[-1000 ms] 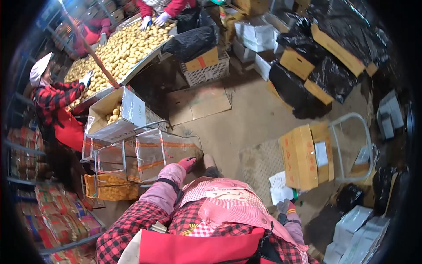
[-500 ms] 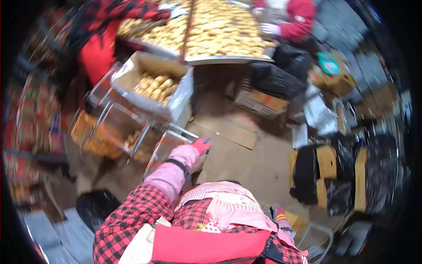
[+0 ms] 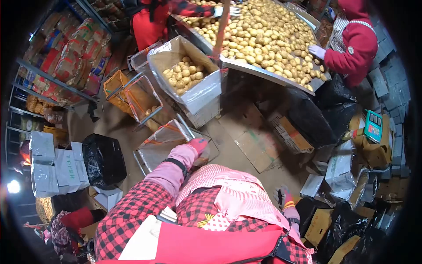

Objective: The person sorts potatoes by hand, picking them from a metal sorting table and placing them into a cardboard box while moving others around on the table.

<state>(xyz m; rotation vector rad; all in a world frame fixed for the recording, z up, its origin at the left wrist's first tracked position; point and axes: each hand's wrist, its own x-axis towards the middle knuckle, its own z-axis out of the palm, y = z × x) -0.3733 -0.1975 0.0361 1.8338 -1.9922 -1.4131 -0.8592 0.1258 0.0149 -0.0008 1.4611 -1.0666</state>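
Observation:
My left hand [image 3: 198,146], in a pink-red glove, is closed on the top rail of a metal stand [image 3: 185,126] with a clear plastic bag [image 3: 160,143] stretched in it. Its fingertips are partly hidden. My right hand [image 3: 283,197] hangs low at my right side, gloved, fingers apart and holding nothing. Ahead of my left hand stands a plastic-lined box [image 3: 204,97] part filled with potatoes [image 3: 183,75]. Left of it, an orange mesh bag [image 3: 118,92] hangs beside another metal stand [image 3: 145,97].
Potatoes cover a sorting table [image 3: 263,75], where one co-worker [image 3: 151,26] stands left and another [image 3: 351,48] right. A green scale [image 3: 373,125], cartons [image 3: 338,167] and black-wrapped boxes [image 3: 338,220] line my right. White boxes [image 3: 66,171] and a black-wrapped box [image 3: 103,160] are at left.
The view has swung left, so the table, the lined box and the stands appear farther right. My left hand stays on the stand's rail, and my right hand stays low at my side.

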